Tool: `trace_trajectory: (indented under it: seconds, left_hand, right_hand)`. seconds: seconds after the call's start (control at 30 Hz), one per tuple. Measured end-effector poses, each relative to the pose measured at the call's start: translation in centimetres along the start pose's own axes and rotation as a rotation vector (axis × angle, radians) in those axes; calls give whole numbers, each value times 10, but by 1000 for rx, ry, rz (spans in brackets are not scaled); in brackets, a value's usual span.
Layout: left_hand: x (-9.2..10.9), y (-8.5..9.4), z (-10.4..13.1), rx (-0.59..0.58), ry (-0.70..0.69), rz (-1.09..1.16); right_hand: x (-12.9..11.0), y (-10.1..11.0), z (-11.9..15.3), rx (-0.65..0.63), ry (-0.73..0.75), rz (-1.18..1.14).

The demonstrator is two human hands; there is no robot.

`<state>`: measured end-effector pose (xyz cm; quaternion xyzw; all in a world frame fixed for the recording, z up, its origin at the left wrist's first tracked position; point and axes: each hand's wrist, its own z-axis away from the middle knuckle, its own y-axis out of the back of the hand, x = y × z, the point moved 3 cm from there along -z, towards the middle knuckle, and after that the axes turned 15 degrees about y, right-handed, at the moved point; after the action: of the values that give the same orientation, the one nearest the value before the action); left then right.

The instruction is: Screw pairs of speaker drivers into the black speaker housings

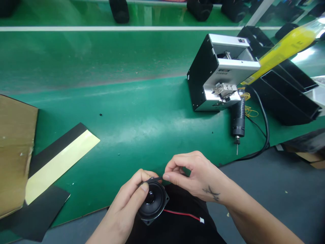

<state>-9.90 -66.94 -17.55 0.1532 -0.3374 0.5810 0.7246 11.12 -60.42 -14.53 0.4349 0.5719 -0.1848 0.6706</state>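
A small round black speaker point(153, 200) with a square metal frame is gripped at its upper left by my left hand point(132, 195), thumb on the rim. A red lead with a white plug point(201, 220) trails from its right side over my dark clothing. Between the thumb and forefinger of my right hand point(189, 171) is the end of a thin black strip point(157, 178). The strip runs along the speaker's top edge to my left thumb. The left fingertips are partly hidden behind the speaker.
A cardboard box point(17, 149) stands at the left, beside black sheets and pale yellow backing point(62, 166). A silver and black machine point(224, 74) is at the right, next to an electric screwdriver point(238, 117) with a cable. Black housings point(284, 91) and a yellow bag point(286, 47) lie beyond.
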Motion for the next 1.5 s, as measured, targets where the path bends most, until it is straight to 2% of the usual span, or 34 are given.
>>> trace_trajectory:
  seconds: [0.23,0.43,0.6,0.8,1.0,1.27,1.5]
  left_hand:
    - [1,-2,3,74,8,11]
    - [7,-2,17,262,52,-306]
    - [1,2,23,436,4,-361]
    - [-5,9,17,300,-50,-286]
    - [-6,14,13,232,-130,-264]
    - [6,3,11,151,-79,-229]
    - [9,-3,9,178,-70,-190]
  right_hand:
    - [-1,-1,-1,-20,36,8]
    - [-6,9,-5,-93,60,148]
    - [-11,11,-9,-99,148,177]
    - [-7,6,-11,-94,109,119]
    - [-6,4,-11,-75,77,85]
    - [-4,3,-11,-74,92,77]
    - [-6,5,-9,-87,62,66]
